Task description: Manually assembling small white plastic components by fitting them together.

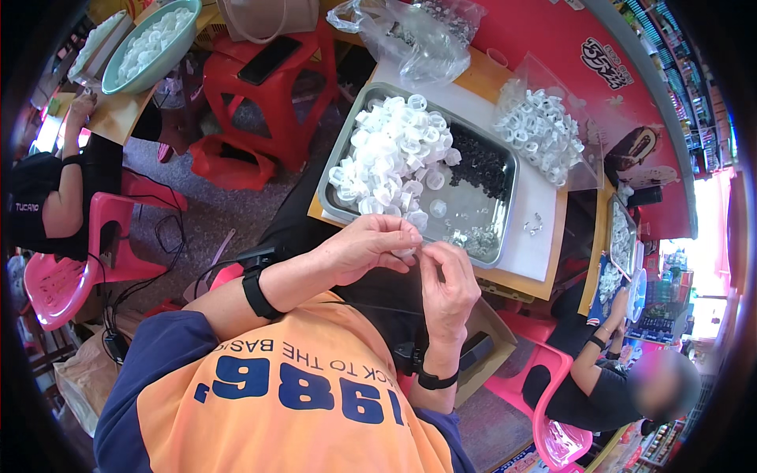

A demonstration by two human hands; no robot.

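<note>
Left hand (384,246) pinches a small white piece (405,252) at the tray's (465,203) six-o'clock edge; right hand's (446,288) fingertips pressed together, contents unclear. Loose pinch could drop it; a bump could slide the white pile (394,146), twelve o'clock, onto black bits (479,164), one o'clock.

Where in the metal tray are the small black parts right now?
In the head view, the small black parts lie toward the far right of the metal tray, right beside the heap of white plastic pieces.
</note>
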